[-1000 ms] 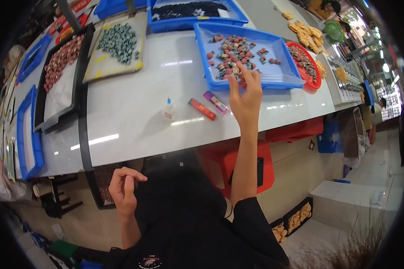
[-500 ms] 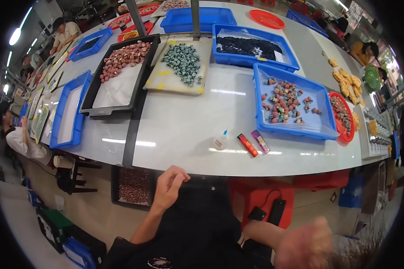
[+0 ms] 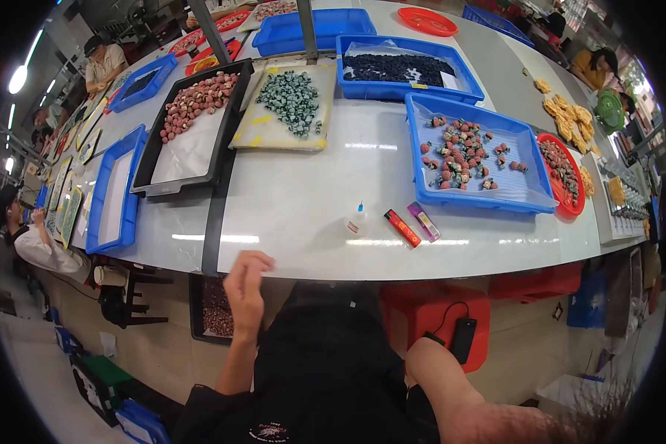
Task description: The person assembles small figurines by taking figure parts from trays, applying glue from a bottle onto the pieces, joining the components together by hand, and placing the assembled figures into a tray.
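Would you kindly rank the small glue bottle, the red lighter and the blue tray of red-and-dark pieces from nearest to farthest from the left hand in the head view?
From the left hand, at the table's near edge:
1. Small glue bottle, to its right.
2. Red lighter, farther right.
3. Blue tray, far right and farther back.

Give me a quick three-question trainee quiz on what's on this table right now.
1. True or false: the left hand holds the small glue bottle.
2. Which lies nearer the bottle: A) the red lighter or B) the purple lighter?
3. Fill in: the green pieces sit on a ____ tray.

Key: 1. False, it is at the table edge, apart from the bottle. 2. A. 3. Pale yellow.
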A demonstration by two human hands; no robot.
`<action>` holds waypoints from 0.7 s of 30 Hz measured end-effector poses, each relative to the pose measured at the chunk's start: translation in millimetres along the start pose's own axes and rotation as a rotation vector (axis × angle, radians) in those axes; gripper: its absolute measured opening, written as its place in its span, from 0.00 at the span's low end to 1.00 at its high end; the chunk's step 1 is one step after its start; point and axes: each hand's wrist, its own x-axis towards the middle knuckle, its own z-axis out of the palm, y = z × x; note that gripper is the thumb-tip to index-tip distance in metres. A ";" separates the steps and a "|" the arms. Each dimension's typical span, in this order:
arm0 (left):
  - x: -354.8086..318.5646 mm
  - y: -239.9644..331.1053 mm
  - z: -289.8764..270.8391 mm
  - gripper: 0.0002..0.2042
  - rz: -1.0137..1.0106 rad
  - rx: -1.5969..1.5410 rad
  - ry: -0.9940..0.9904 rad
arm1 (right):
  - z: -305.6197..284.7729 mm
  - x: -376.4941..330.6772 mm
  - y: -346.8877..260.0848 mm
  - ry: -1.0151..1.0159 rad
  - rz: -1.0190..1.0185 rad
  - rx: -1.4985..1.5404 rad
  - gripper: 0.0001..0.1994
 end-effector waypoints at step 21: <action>334.5 -135.5 -194.2 0.12 0.244 0.795 0.060 | 2.1 -7.6 46.5 -0.027 0.125 -0.034 0.23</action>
